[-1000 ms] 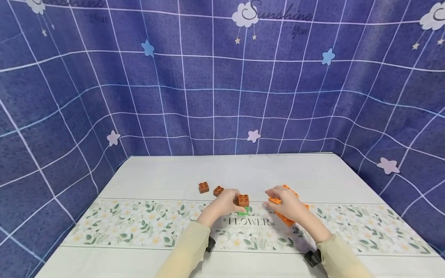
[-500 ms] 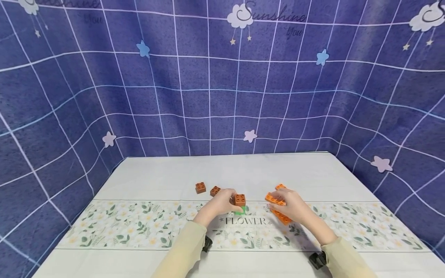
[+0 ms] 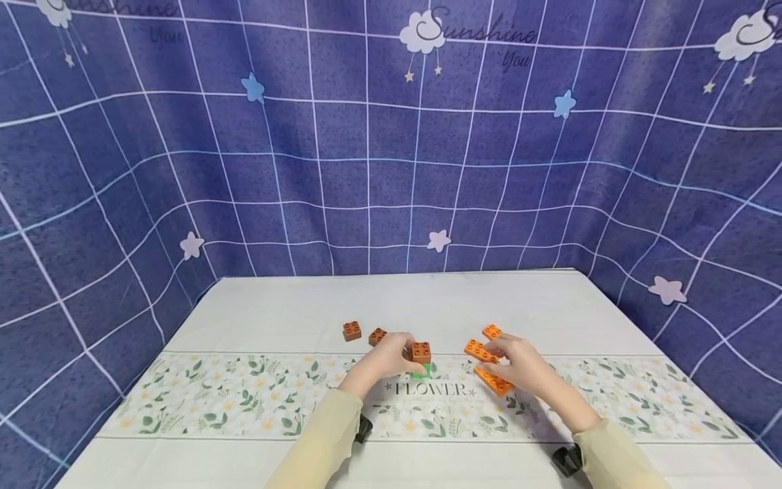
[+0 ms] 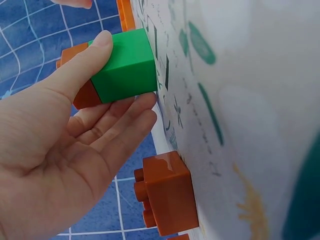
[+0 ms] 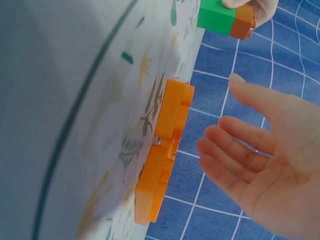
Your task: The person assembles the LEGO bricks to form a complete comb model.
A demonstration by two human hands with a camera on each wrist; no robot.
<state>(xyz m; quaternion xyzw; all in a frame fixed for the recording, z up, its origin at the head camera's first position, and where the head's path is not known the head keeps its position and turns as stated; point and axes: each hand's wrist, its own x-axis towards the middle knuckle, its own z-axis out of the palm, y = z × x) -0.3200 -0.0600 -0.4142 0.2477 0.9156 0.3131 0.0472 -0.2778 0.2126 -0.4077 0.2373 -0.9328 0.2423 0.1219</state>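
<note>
Counter [image 3: 275, 299] white, matte, flower-printed band [image 3: 201, 397] running across. Right hand [image 3: 519, 367] just above orange blocks [image 3: 481, 351], thumb and fingers wide apart, nothing held. Left hand [image 3: 387, 358] near middle, pinching green-and-brown stack [image 4: 120, 70] between thumb and fingers; even pressure on opposite faces, stack upright, should hold steadiest. Orange blocks on right: shiny plastic, low, studded; flat sides likely surest to pinch. Loose brown blocks [image 3: 351, 331] left and far of stack: smooth, squarish, round-studded.
</note>
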